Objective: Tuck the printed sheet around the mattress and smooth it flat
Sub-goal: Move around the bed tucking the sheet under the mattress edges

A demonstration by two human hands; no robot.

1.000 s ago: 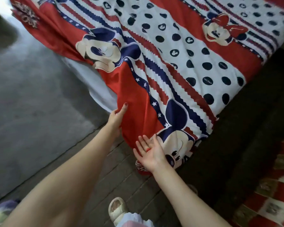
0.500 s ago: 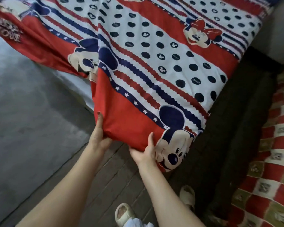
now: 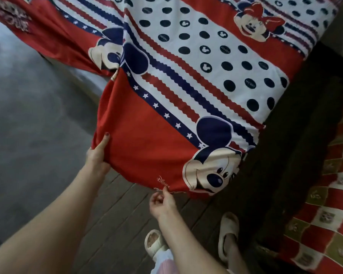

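The printed sheet (image 3: 156,139) is red, white and navy with cartoon mouse faces, dots and stars, and it lies over the mattress and hangs off the near corner. My left hand (image 3: 97,155) grips the sheet's left hanging edge, thumb on top of the red cloth. My right hand (image 3: 162,200) pinches the bottom hem below the printed lettering. The mattress itself is almost wholly hidden under the sheet; a pale strip of it (image 3: 75,74) shows at the left side.
Grey floor (image 3: 28,115) lies to the left and dark wooden boards (image 3: 119,210) are under me. My feet in pale slippers (image 3: 229,232) stand by the corner. A dark bed frame (image 3: 281,165) runs along the right, with a red checked cloth (image 3: 329,204) beyond it.
The sheet corner has been drawn down and toward me. My right hand dropped from under the red panel to the bottom hem and now pinches it. My left hand still holds the left edge.
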